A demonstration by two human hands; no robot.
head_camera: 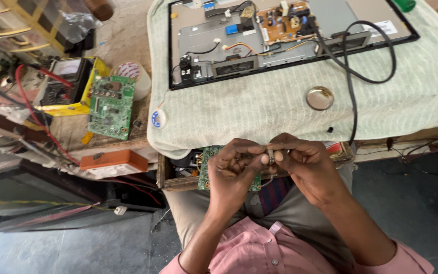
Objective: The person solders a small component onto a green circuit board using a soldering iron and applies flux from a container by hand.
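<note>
We pinch a small metal part (270, 155) between the fingertips of our left hand (234, 170) and right hand (305, 165) above the open drawer (171, 178) (fiddly inspection work, we judge), so turning it next calls for a steady grip.

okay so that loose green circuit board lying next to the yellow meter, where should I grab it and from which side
Pinch the green circuit board by its long bare right edge, coming from the towel side. It lies flat, parts facing up, and the yellow meter crowds its left edge.
</note>
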